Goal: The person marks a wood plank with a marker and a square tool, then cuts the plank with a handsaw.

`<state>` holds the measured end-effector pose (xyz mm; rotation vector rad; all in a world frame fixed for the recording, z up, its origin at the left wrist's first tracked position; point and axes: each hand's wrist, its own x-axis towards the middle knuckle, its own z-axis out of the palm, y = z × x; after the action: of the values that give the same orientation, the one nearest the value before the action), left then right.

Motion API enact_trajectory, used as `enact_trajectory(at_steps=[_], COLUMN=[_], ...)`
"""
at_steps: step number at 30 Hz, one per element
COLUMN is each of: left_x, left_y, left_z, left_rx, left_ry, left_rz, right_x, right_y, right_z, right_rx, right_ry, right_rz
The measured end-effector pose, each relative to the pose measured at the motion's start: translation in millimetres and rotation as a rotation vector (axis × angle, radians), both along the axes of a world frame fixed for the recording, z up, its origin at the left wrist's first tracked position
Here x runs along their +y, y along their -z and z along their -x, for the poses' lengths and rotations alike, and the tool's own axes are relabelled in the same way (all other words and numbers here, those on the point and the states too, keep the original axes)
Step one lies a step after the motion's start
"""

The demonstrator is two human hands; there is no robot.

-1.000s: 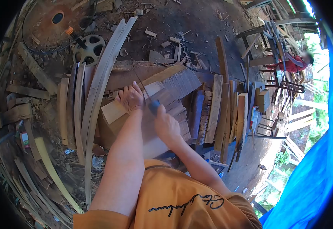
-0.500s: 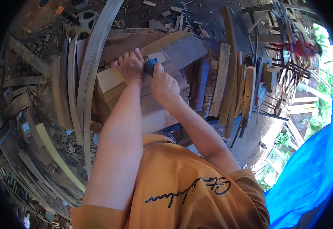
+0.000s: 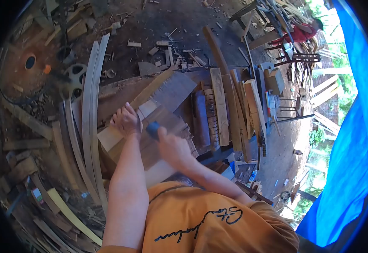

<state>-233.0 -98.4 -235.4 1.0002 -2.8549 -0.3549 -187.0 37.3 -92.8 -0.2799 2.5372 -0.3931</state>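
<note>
My left hand point(image 3: 126, 121) lies across a pale wooden board point(image 3: 109, 137), its fingers bent over the far edge and its wrist toward me. In my right hand point(image 3: 172, 145) is a short dark blue tool point(image 3: 153, 130), its end poking past the fist and smeared by motion; its exact kind is unclear. That hand is over a brown wooden panel point(image 3: 167, 122), just right of my left hand. A wide grey-brown plank point(image 3: 173, 90) slants away beyond both hands.
Upright boards point(image 3: 220, 107) and a dark rounded beam point(image 3: 200, 118) stand to the right. Long curved wood strips point(image 3: 92, 109) lie at the left. Offcuts point(image 3: 163, 43) litter the floor. A person in red point(image 3: 300, 33) is far right, near a blue tarp point(image 3: 340, 168).
The view has shifted, so the bench and hands appear lower and further left. My right hand with the blue tool has moved slightly away from my left hand, which keeps its place on the board.
</note>
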Motion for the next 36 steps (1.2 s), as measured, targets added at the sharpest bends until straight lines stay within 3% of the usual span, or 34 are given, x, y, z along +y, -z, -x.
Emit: enact_trajectory(at_steps=[5,7,11,16,21,22,26,28,30,31,33,35,36], left_x=[5,5,2,-3,-1,-1,-2,-8,-12,-12,-13,-14,-14], left_y=[-16,-10,-9,-8,-11,-11,0,16,15,12,13,18,17], left_z=[-1,-1,-2,-3,-3,-3,-3,1,2,0,1,0,0], left_rx=[-0.051,0.02,0.02,-0.016,-0.001,0.015,0.041,0.074,0.051,0.021,-0.009,-0.027,-0.03], left_ry=[0.019,0.037,0.043,0.056,0.045,0.044,0.068,0.057,0.078,0.083,0.086,0.091,0.092], left_rz=[0.015,0.022,0.03,-0.033,-0.029,-0.025,0.002,0.017,0.036,0.043,0.05,0.046,0.051], right_x=[-10,5,77,127,198,214,257,269,269,263,256,251,247], right_y=[-34,-44,16,59,80,88,120,122,102,82,50,59,56], right_z=[-28,-28,-1,33,28,28,26,27,15,-4,-32,-97,-128], right_rx=[0.02,0.024,0.409,0.483,0.716,0.626,0.526,0.59,0.821,0.749,0.503,0.356,0.13], right_ry=[-0.015,0.144,0.281,0.392,0.537,0.618,0.58,0.528,0.407,0.427,0.409,0.459,0.441], right_rz=[0.106,0.088,-0.007,-0.054,-0.283,-0.28,-0.425,-0.472,-0.45,-0.468,-0.226,-0.123,-0.141])
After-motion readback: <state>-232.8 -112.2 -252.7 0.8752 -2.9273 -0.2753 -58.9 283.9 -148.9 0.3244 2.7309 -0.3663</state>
